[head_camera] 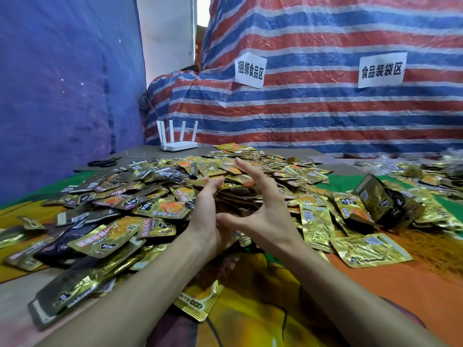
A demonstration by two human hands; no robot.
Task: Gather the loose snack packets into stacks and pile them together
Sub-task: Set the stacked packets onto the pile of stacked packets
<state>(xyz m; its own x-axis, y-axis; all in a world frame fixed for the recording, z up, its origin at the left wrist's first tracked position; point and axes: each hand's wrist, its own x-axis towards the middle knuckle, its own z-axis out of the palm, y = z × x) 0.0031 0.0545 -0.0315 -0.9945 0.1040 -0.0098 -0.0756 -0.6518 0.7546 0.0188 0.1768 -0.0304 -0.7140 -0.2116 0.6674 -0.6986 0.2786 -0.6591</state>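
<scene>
A big heap of gold and dark snack packets [130, 196] covers the table in front of me. In the middle of it, between my hands, is a stack of packets [235, 199] standing on edge. My left hand [205, 219] grips the stack's left side, its fingertips curled over the far top edge. My right hand [263, 209] is against the stack's right side with its fingers straight and spread and its thumb low at the near end. A gathered bundle of packets [383, 201] leans tilted on the right.
A white router [179, 144] with several antennas and black scissors [104, 162] lie at the table's far left. Striped tarp with two paper signs [379, 70] walls the back, blue tarp the left. More packets [426, 171] lie far right. A coloured cloth [375, 284] covers the near table.
</scene>
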